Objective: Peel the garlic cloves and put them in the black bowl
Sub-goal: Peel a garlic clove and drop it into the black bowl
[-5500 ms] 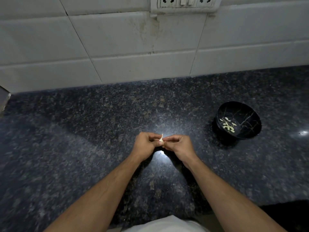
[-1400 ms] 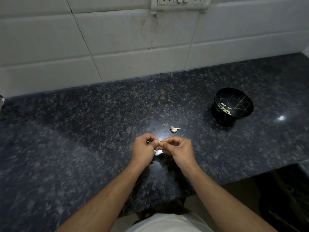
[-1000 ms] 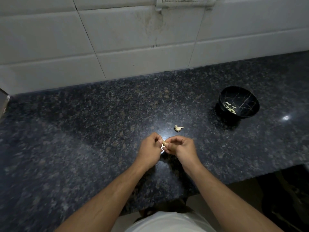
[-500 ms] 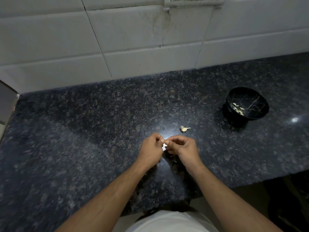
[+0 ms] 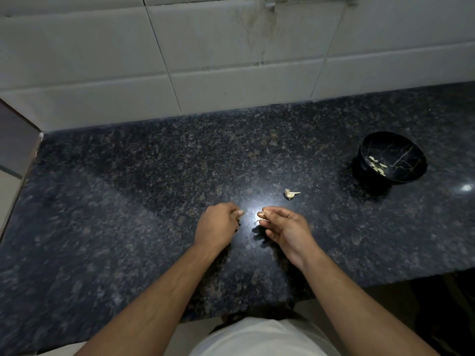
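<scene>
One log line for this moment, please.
left hand: curled | right hand: pinching clove | bowl: holds cloves | scrap on counter

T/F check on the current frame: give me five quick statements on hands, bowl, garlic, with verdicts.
1. The black bowl already holds several pale cloves. True.
2. The two hands touch each other. False: a gap separates the left hand from the right hand.
3. The bowl is to the person's left. False: it stands to the right.
4. A garlic scrap lies on the countertop beyond the right hand. True.
5. The bowl lies overturned. False: it is upright.
</scene>
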